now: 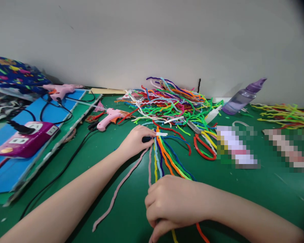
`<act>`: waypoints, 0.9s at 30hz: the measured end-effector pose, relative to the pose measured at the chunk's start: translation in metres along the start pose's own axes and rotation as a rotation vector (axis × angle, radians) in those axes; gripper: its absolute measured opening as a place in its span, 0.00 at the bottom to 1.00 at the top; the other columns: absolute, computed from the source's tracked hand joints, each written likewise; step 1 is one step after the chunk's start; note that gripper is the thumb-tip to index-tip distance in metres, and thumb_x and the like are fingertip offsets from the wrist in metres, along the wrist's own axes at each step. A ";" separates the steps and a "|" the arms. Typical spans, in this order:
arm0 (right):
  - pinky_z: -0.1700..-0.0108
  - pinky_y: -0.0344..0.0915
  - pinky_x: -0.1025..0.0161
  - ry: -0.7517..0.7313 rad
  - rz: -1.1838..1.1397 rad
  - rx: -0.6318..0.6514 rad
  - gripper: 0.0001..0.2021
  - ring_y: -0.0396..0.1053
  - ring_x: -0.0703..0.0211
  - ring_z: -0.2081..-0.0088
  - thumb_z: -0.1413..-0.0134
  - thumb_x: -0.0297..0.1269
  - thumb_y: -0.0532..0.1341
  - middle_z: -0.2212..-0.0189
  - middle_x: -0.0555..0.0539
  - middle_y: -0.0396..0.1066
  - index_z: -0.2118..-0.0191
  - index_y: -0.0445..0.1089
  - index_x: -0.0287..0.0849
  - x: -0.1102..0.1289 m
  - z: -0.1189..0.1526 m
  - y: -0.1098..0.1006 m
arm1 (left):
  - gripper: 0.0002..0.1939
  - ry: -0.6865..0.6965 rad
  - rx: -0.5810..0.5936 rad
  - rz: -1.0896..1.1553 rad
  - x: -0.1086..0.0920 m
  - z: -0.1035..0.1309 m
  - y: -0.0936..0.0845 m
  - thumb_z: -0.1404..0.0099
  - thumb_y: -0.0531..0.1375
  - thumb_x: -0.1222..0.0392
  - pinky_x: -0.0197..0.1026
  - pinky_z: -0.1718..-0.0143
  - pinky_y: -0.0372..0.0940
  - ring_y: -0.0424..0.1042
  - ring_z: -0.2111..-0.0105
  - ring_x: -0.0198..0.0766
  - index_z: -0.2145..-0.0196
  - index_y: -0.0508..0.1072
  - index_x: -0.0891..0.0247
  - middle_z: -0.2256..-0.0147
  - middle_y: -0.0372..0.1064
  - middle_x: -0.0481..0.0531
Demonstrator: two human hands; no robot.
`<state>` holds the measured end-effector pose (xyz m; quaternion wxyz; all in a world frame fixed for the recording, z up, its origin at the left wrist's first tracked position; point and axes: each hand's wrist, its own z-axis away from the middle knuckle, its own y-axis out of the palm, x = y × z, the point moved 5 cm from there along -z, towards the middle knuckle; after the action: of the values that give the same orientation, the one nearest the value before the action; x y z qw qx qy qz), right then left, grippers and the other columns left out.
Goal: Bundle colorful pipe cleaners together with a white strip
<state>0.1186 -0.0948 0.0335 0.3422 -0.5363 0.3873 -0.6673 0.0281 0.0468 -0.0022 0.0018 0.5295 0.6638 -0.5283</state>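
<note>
Several fuzzy pipe cleaners [169,162] in orange, blue, green, purple, yellow and pink fan out toward me over the table, joined at their far end by a white strip [161,134]. My left hand [136,140] pinches that joined end just left of the strip. Closer to me, my right hand [177,202] is closed over the strands, with a pale pink pipe cleaner [149,165] running into its curled fingers and its tip showing below them. Another pink pipe cleaner [121,187] lies loose to the left. Part of the bundle is hidden under my right hand.
Behind the bundle lies a heap of mixed pipe cleaners [167,101]. Red-handled scissors [205,148], a white glue bottle [212,114] and a purple bottle [240,99] are at right. Left are a pink glue gun [111,118], its black cord and a magenta power strip [27,140].
</note>
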 end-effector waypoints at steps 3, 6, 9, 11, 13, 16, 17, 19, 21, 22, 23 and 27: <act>0.73 0.54 0.64 -0.002 0.025 0.042 0.18 0.64 0.64 0.73 0.46 0.51 0.57 0.76 0.53 0.70 0.73 0.72 0.41 0.001 -0.001 0.000 | 0.08 -0.002 -0.003 0.000 0.000 0.000 0.000 0.41 0.59 0.62 0.45 0.52 0.63 0.71 0.59 0.38 0.63 0.75 0.59 0.61 0.74 0.51; 0.73 0.54 0.64 0.020 0.020 0.068 0.15 0.66 0.64 0.72 0.45 0.49 0.58 0.74 0.53 0.71 0.71 0.72 0.42 0.002 -0.001 0.000 | 0.08 -0.008 -0.002 0.003 -0.001 0.000 -0.001 0.41 0.59 0.62 0.45 0.52 0.64 0.71 0.59 0.38 0.63 0.75 0.59 0.61 0.74 0.51; 0.71 0.56 0.66 0.036 -0.098 0.074 0.12 0.68 0.66 0.69 0.47 0.46 0.60 0.68 0.54 0.73 0.65 0.74 0.44 0.001 0.002 -0.004 | 0.08 -0.009 -0.004 0.005 -0.001 0.000 -0.001 0.41 0.59 0.62 0.45 0.52 0.64 0.71 0.59 0.39 0.63 0.75 0.59 0.61 0.74 0.51; 0.66 0.59 0.70 -0.002 -0.258 0.037 0.13 0.69 0.67 0.64 0.50 0.44 0.63 0.60 0.53 0.73 0.60 0.73 0.44 -0.001 0.007 -0.013 | 0.09 -0.007 -0.005 0.004 0.000 0.000 -0.001 0.41 0.58 0.62 0.45 0.52 0.64 0.71 0.59 0.39 0.62 0.75 0.59 0.61 0.74 0.51; 0.59 0.61 0.72 -0.025 -0.413 -0.082 0.18 0.69 0.67 0.58 0.53 0.42 0.66 0.54 0.51 0.70 0.56 0.71 0.43 -0.011 0.013 -0.029 | 0.09 -0.001 -0.006 0.001 0.000 0.000 -0.001 0.41 0.58 0.62 0.45 0.52 0.63 0.71 0.58 0.39 0.62 0.75 0.59 0.61 0.74 0.52; 0.51 0.61 0.66 0.196 -0.357 -0.469 0.12 0.67 0.63 0.54 0.46 0.38 0.61 0.55 0.48 0.70 0.55 0.70 0.42 -0.050 0.029 -0.054 | 0.09 -0.007 0.007 -0.013 -0.002 0.001 -0.001 0.41 0.58 0.61 0.46 0.51 0.62 0.71 0.58 0.40 0.62 0.75 0.58 0.61 0.74 0.52; 0.50 0.60 0.64 0.309 -0.261 -0.618 0.10 0.66 0.62 0.54 0.43 0.36 0.58 0.57 0.48 0.70 0.56 0.70 0.42 -0.066 0.037 -0.060 | 0.09 -0.017 0.016 -0.024 -0.003 0.001 -0.001 0.40 0.58 0.60 0.48 0.49 0.60 0.71 0.58 0.40 0.61 0.74 0.58 0.60 0.74 0.51; 0.50 0.60 0.60 0.499 -0.041 -0.781 0.09 0.66 0.60 0.55 0.42 0.32 0.55 0.58 0.46 0.71 0.57 0.71 0.42 -0.091 0.050 -0.062 | 0.10 -0.042 0.040 -0.050 -0.004 0.002 -0.001 0.39 0.56 0.60 0.51 0.45 0.56 0.70 0.57 0.40 0.60 0.74 0.57 0.59 0.74 0.51; 0.52 0.61 0.58 0.568 0.128 -0.782 0.10 0.65 0.57 0.56 0.42 0.31 0.55 0.61 0.46 0.71 0.58 0.71 0.42 -0.106 0.055 -0.055 | 0.11 -0.056 0.052 -0.078 -0.005 0.003 0.000 0.38 0.54 0.62 0.54 0.43 0.51 0.70 0.56 0.40 0.59 0.73 0.56 0.58 0.73 0.50; 0.52 0.61 0.58 0.596 0.190 -0.766 0.10 0.65 0.57 0.56 0.42 0.31 0.55 0.61 0.45 0.71 0.57 0.71 0.42 -0.112 0.056 -0.050 | 0.12 -0.057 0.055 -0.090 -0.005 0.003 0.000 0.37 0.54 0.62 0.55 0.43 0.50 0.70 0.55 0.40 0.58 0.73 0.56 0.58 0.73 0.50; 0.53 0.60 0.58 0.612 0.244 -0.744 0.10 0.65 0.56 0.56 0.42 0.32 0.56 0.61 0.44 0.71 0.57 0.71 0.41 -0.116 0.056 -0.046 | 0.12 -0.057 0.055 -0.101 -0.005 0.003 -0.001 0.38 0.53 0.62 0.55 0.42 0.50 0.69 0.55 0.39 0.58 0.73 0.56 0.57 0.73 0.51; 0.55 0.57 0.57 0.643 0.369 -0.690 0.10 0.64 0.55 0.57 0.41 0.34 0.55 0.62 0.44 0.71 0.59 0.72 0.40 -0.120 0.054 -0.037 | 0.12 -0.044 0.052 -0.150 -0.005 0.004 -0.002 0.38 0.54 0.61 0.54 0.41 0.48 0.69 0.54 0.39 0.58 0.72 0.57 0.55 0.72 0.51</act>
<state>0.1931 0.0191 0.0188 0.1208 -0.3080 0.7593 -0.5604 0.0273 0.0406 0.0003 -0.0368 0.4662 0.6875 -0.5556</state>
